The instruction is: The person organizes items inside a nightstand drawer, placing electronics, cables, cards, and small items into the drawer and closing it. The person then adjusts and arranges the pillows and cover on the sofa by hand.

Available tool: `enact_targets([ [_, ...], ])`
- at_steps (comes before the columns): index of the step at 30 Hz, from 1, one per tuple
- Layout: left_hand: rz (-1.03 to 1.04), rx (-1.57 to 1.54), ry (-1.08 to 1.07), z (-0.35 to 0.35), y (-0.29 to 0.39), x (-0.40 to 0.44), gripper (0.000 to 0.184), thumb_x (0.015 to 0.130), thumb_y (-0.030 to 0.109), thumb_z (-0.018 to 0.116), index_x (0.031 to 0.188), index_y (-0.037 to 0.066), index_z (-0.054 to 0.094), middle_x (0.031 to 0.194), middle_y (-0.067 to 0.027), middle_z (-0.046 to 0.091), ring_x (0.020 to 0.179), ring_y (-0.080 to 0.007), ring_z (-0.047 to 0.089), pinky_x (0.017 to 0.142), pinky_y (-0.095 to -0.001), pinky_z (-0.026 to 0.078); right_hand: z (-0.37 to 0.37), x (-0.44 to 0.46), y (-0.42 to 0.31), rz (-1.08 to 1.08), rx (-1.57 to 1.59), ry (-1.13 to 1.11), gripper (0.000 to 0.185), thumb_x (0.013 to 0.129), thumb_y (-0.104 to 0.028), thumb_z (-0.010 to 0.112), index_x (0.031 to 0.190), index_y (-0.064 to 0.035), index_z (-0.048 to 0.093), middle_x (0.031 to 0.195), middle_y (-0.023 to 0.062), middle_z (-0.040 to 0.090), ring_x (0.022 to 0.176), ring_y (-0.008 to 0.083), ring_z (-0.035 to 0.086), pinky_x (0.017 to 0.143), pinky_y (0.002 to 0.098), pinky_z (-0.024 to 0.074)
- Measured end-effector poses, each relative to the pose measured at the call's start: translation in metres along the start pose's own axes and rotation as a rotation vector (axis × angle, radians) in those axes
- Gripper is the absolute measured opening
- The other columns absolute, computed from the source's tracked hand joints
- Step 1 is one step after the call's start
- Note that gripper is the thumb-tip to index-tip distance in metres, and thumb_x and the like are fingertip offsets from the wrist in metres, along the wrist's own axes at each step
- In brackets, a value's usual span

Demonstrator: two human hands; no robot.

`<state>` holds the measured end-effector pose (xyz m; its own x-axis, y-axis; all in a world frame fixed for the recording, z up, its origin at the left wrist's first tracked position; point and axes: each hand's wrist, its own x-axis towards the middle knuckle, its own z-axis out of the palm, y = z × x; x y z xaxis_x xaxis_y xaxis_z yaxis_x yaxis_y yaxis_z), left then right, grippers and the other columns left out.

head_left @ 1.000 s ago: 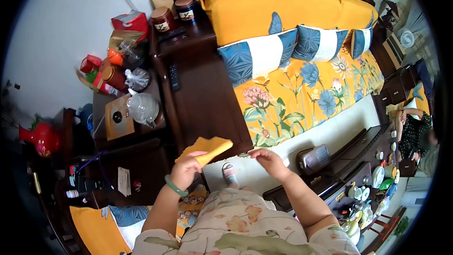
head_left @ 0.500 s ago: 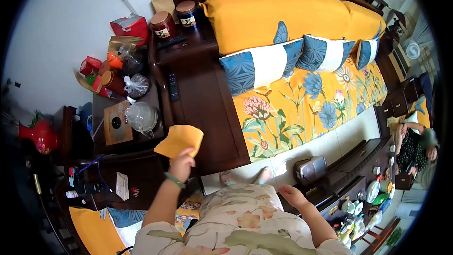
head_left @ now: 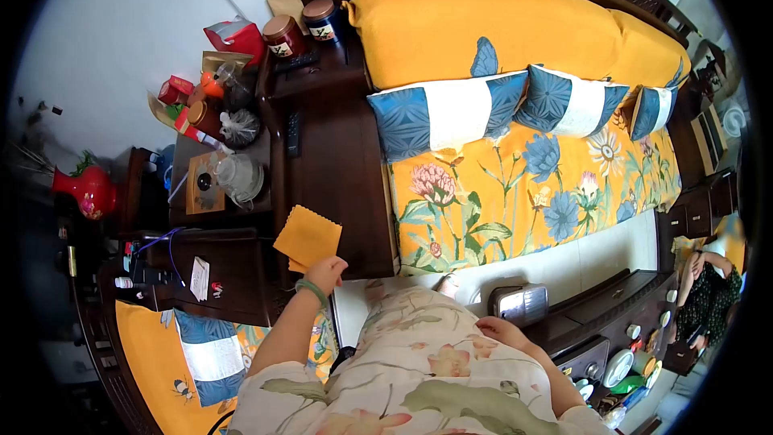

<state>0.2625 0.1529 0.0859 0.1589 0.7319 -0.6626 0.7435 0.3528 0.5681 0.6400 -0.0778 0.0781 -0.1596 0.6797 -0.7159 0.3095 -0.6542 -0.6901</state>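
My left hand is closed on the lower corner of a folded yellow cloth with a zigzag edge. The cloth hangs over the near end of a dark wooden armrest top. A green bangle circles my left wrist. Against the side of my flowered dress, my right hand hangs loosely with its fingers stretched out and nothing in them. Part of that hand is hidden by the dress.
A wooden sofa with yellow flowered covers and blue-white cushions stands ahead. At left, a side table holds a glass teapot, bags and jars. A remote lies on the armrest. A low cabinet and a seated person are at right.
My view has shifted as my body moved forward. The yellow cloth has turned and hangs flatter in my left hand. My right hand has come in against the dress.
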Motion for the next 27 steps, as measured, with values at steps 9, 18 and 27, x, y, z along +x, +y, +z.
enact_targets([
  [9,0.318,0.318,-0.587,0.123,0.029,-0.054,0.029,0.079,0.023,0.054,0.101,0.004,0.057,0.101,-0.0177,0.057,0.096,-0.0319,0.054,0.084,-0.0361,0.042,-0.026,-0.025,-0.003,-0.229,0.118,0.245,0.022,0.083,-0.011,0.055,0.105,-0.0072,0.055,0.104,0.0107,0.054,0.098,0.0219,0.053,0.083,0.0315,0.0435],
  [18,0.506,0.298,-0.757,0.127,0.076,-0.066,0.033,0.083,0.025,0.045,0.109,0.007,0.055,0.111,-0.0176,0.055,0.103,-0.0317,0.051,0.086,-0.0356,0.041,-0.048,-0.046,-0.027,-0.598,-0.075,-0.021,0.036,0.077,-0.022,0.056,0.109,-0.0063,0.057,0.118,0.0138,0.049,0.112,0.0292,0.043,0.096,0.0361,0.0312],
  [27,-0.201,0.009,-0.267,-0.094,0.095,-0.149,0.025,0.082,0.019,0.058,0.103,0.005,0.059,0.091,-0.0073,0.062,0.085,-0.0161,0.058,0.076,-0.0285,0.047,-0.051,-0.069,-0.03,-0.262,0.236,0.057,0.014,0.079,-0.001,0.058,0.093,0.0005,0.059,0.09,0.0102,0.056,0.086,0.0188,0.054,0.075,0.0256,0.043],
])
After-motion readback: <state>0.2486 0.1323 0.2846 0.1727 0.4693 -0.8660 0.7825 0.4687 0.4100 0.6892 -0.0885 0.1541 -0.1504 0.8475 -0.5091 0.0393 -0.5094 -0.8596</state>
